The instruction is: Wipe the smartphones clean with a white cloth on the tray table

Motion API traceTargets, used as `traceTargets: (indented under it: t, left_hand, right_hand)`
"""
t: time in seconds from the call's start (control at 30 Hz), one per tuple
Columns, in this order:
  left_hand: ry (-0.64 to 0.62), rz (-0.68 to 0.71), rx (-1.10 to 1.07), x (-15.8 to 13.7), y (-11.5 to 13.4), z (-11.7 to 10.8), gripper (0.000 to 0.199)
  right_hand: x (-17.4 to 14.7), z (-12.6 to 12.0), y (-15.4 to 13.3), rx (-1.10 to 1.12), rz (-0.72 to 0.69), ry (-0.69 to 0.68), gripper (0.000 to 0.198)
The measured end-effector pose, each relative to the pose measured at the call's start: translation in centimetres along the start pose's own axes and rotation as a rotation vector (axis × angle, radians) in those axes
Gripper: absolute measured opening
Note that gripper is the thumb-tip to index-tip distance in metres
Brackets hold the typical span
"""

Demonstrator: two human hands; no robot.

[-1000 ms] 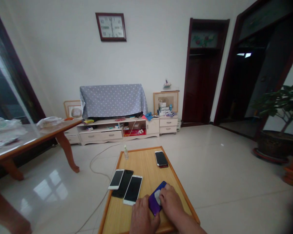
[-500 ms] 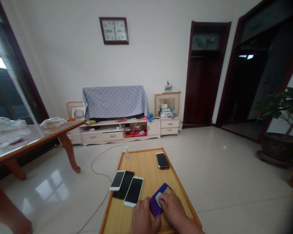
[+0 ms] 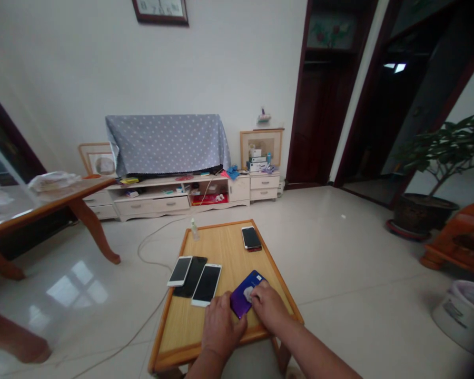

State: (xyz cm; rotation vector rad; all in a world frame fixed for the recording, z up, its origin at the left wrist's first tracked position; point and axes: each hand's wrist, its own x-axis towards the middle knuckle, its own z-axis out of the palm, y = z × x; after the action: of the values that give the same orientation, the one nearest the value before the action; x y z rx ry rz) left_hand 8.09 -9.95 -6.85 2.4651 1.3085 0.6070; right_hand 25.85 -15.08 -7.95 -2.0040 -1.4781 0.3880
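A blue-purple phone lies back side up near the front right of the small wooden table. My left hand grips its lower left edge, thumb at the bottom end and fingers along the side. Pinched in my right hand is a small white wipe, pressed on the phone's back. Left of my hands lie a white phone, a black phone and another white phone, the last overlapping the black one. A white-framed phone rests on a reddish one at the far right.
A small clear bottle stands at the table's far left corner. A cable runs over the floor on the left, near a larger wooden table. At the right are a white bucket and a potted plant.
My view has tilted down and turned slightly right. The right hand with the wipe has shifted toward the lower middle of the phone's back, baring its upper corner. The left hand still holds the phone.
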Motion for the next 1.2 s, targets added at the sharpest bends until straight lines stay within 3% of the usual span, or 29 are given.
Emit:
traceTargets:
  t: [0.17, 0.37, 0.63, 0.87, 1.07, 1.2]
  left_hand:
    - [-0.007, -0.001, 0.003, 0.0, 0.1, 0.0, 0.046]
    - [0.007, -0.01, -0.035, -0.1, -0.1, 0.2, 0.045]
    - [-0.01, -0.048, -0.052, -0.3, -0.3, 0.2, 0.051]
    - [-0.076, -0.054, -0.042, -0.1, -0.5, -0.1, 0.048]
    - [-0.11, -0.092, -0.021, 0.1, -0.1, -0.7, 0.051]
    - [-0.121, -0.107, -0.004, 0.4, -0.3, -0.2, 0.056]
  right_hand:
    - [1.6, -2.0, 1.4, -0.143, 0.067, 0.153, 0.023]
    - [-0.6, 1.4, -1.4, -0.11, -0.121, -0.016, 0.019]
    - [1.8, -1.0, 0.1, -0.154, 0.042, 0.115, 0.018]
    - [0.1, 2.4, -2.3, -0.052, -0.154, -0.071, 0.021]
    - [2.1, 1.1, -0.9, -0.11, -0.018, 0.046, 0.02]
    - [1.9, 2.1, -1.4, -0.065, -0.055, -0.049, 0.022]
